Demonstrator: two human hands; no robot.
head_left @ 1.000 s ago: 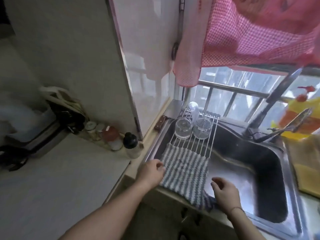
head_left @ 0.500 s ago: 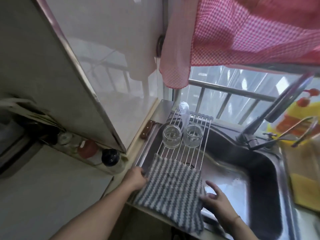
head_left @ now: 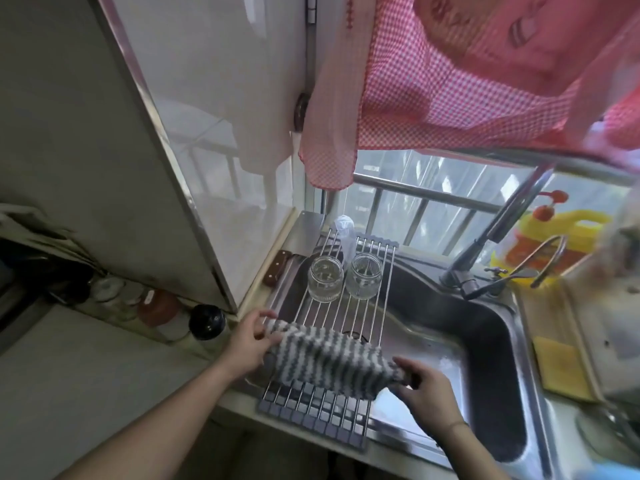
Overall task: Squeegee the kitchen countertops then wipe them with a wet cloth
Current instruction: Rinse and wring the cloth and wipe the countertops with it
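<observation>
A grey-and-white striped cloth [head_left: 329,358] hangs stretched between my two hands just above the roll-up drying rack [head_left: 311,407] that spans the left end of the steel sink [head_left: 478,344]. My left hand [head_left: 251,339] pinches the cloth's left end. My right hand [head_left: 424,389] grips its right end over the basin. The pale countertop [head_left: 79,393] lies to the left of the sink. No squeegee shows.
Two upturned glass jars [head_left: 325,278] stand on the far part of the rack. A faucet [head_left: 491,244] rises behind the sink, with a yellow bottle [head_left: 554,244] beside it. Spice jars [head_left: 207,322] line the wall. A pink checked cloth [head_left: 450,81] hangs overhead. A yellow sponge [head_left: 561,368] lies right.
The cloth lay flat over the rack's front; now both hands have lifted it off and gathered it, baring the rack's near bars. The view has also swung right and closer.
</observation>
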